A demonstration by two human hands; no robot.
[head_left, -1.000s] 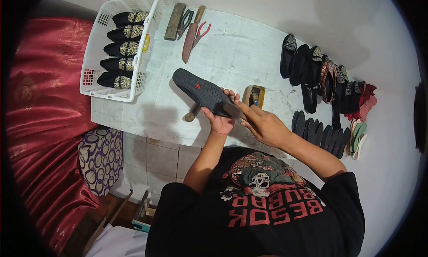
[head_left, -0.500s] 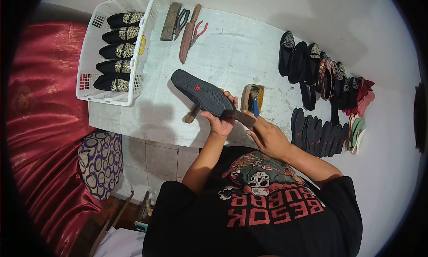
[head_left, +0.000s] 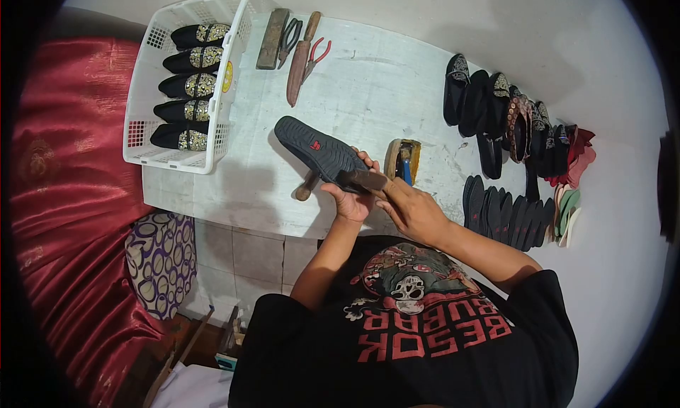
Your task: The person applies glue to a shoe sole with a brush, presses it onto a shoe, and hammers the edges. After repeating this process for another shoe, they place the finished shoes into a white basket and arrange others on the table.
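A black shoe (head_left: 322, 149) with its ridged sole and red mark turned up is held above the table. My left hand (head_left: 352, 201) grips its near end, thumb on one side and fingertips showing over the other. In my right hand (head_left: 418, 215) is a flat, brownish knife (head_left: 367, 181), its blade lying against the sole at that same end; the handle is hidden in my fingers. Partly under the shoe, a wooden handle (head_left: 306, 188) rests on the table. Near my right hand sits a small open container (head_left: 392, 156) with a blue-handled brush-like tool (head_left: 406, 166).
On the whitish table (head_left: 382, 75), a white basket (head_left: 221, 125) holds several black shoes with gold patterns. Behind lie a block (head_left: 273, 40), dark pliers (head_left: 288, 40), a wooden-handled tool (head_left: 298, 68) and red pliers (head_left: 317, 54). Right stand finished-looking slippers (head_left: 473, 100) and black soles (head_left: 506, 213).
My right hand has shifted slightly left and the knife blade now reaches further over the sole. The shoe stays in my left hand, barely moved.
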